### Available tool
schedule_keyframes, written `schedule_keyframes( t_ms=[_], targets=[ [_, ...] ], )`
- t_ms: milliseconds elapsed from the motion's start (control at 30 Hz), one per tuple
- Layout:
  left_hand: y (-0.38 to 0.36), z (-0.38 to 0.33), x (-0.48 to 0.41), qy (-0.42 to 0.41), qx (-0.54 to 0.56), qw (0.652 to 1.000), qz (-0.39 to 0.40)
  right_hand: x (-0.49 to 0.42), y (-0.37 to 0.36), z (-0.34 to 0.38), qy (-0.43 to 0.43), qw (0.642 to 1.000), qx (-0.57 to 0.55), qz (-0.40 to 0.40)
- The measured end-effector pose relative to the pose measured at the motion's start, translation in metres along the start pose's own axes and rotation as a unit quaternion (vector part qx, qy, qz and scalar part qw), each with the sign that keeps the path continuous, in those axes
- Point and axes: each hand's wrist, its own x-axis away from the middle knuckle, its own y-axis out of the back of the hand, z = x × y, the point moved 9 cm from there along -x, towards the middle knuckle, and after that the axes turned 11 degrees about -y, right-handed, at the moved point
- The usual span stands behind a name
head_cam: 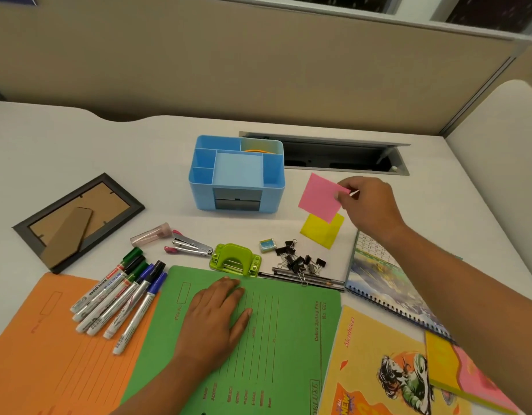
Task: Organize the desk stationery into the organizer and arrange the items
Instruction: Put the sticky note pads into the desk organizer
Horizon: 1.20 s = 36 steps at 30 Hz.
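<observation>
A blue organizer [276, 191] stands mid-desk with a blue note pad in its middle compartment. To its right my right hand [369, 206] pinches the corner of a pink sticky pad [318, 197], lifted above a yellow sticky pad [321, 232]. My left hand [215, 320] lies flat on a green file folder [288, 339]. Several whiteboard markers [121, 298] lie on an orange folder [43, 348]. A stapler [190, 245], green hole punch [235, 260], black binder clips [300, 260], a small eraser [267, 245] and pencils [303, 280] lie in front of the organizer.
A photo frame [79, 221] lies face down at left. A spiral calendar [387, 283], a yellow notebook [375, 372] and more sticky pads [465, 375] sit at right. An open cable tray [342, 157] is behind the organizer. A clear tube [151, 235] lies near the stapler.
</observation>
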Motion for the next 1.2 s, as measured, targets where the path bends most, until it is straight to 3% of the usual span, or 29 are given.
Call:
schedule_keyframes(
  t_ms=[167,467,800,1000,1200],
  targets=[
    [-0.001,0.000,0.000,0.003,0.007,1.000,0.005,-0.021,0.026,0.071,0.096,0.993,-0.042,-0.048],
    [-0.005,0.003,0.002,0.001,0.024,1.000,0.006,-0.082,-0.015,0.142,0.179,0.979,0.072,-0.064],
    [-0.001,0.001,-0.002,-0.012,0.021,1.000,-0.004,-0.107,-0.069,0.131,0.154,0.978,0.139,-0.006],
    [-0.004,0.002,-0.002,-0.012,0.024,1.000,0.010,-0.103,-0.095,0.119,0.141,0.960,0.237,0.055],
    [-0.006,0.003,-0.001,-0.002,0.033,0.999,0.023,-0.100,-0.086,0.105,0.085,0.982,0.162,0.046]
  ],
)
